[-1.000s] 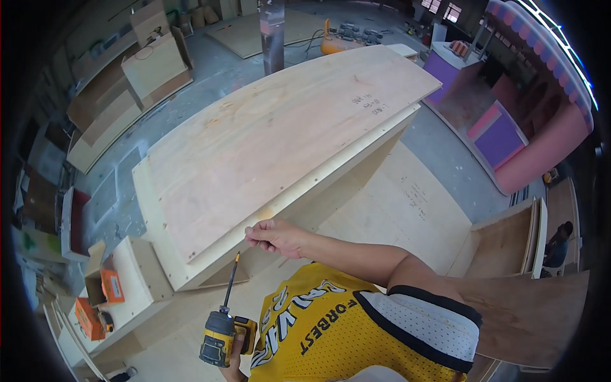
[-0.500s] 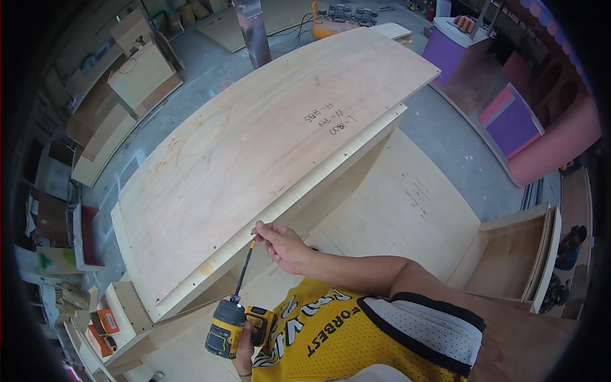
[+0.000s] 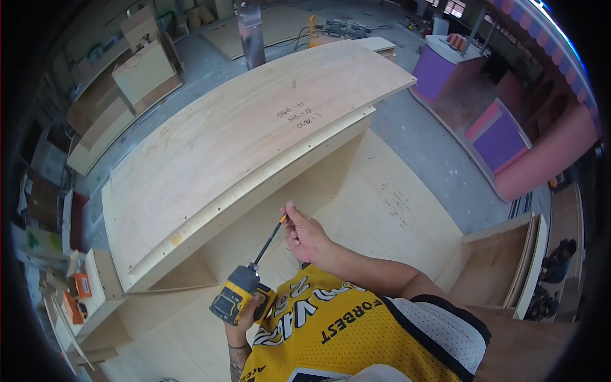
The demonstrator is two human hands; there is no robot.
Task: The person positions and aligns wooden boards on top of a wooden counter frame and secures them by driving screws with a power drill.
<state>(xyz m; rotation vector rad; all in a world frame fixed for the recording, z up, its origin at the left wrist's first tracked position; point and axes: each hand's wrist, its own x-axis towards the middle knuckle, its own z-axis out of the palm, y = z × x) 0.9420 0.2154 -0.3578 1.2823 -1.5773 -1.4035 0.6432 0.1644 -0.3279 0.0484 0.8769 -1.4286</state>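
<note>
My left hand point(image 3: 245, 316) is wrapped round the grip of a yellow-and-black cordless impact driver point(image 3: 235, 297). Its long dark bit point(image 3: 270, 246) points up and away, with an orange section near the tip. Beside that tip, my right hand point(image 3: 305, 237) is closed in a pinch; whatever sits between the fingers is too small to make out. Both hands are in front of a wooden cabinet, whose curved plywood top point(image 3: 254, 134) has handwritten marks. Several small dark holes or screw heads dot its pale front edge point(image 3: 254, 172).
Below the top, the cabinet's open plywood inside point(image 3: 356, 204) faces me. Small orange boxes point(image 3: 75, 305) rest on a wooden ledge at left. Beyond stand a metal post point(image 3: 250, 38), an orange compressor point(image 3: 318, 35) and a purple-and-pink counter point(image 3: 439, 70). A person point(image 3: 557, 261) is at far right.
The driver and my right hand have come away from the panel's front edge, toward the cabinet's open inside. The whole view has shifted, with the panel now further left.
</note>
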